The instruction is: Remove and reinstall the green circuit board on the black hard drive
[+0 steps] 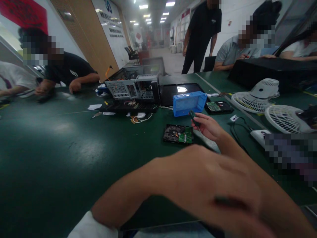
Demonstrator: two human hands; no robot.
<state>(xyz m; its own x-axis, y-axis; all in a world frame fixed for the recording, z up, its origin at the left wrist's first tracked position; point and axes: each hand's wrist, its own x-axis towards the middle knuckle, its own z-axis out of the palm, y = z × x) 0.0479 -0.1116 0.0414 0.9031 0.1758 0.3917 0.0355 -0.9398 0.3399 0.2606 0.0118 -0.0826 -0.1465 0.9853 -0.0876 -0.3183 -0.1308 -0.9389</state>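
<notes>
A green-handled screwdriver (193, 117) stood in the fingertip grip of a worker's right hand (209, 127), its shaft slanting down near a hard drive (170, 133) that lay on a green worktop (49, 152) with its circuit board (185, 136) exposed. The light pinch looked like the chief hazard: a slip could have let the metal shaft drop onto the bare board and scratch it. The left hand (220, 185), crossing over the right forearm in the foreground, might have jogged that arm and spoiled its aim. Nothing visible clamped the drive, so a sideways push could have sent it sliding, and a careless reach could have knocked the blue plastic bin (189, 103) just behind it or the second hard drive (219, 106) to the right.

Blur smeared the left hand, and whether its fingers were open or closed, or held anything, could not be told. The screwdriver's tip was hard to make out, and a pale item (206, 140) beneath the right hand was partly covered and could not be identified. Pixelation masked an object at far right.
</notes>
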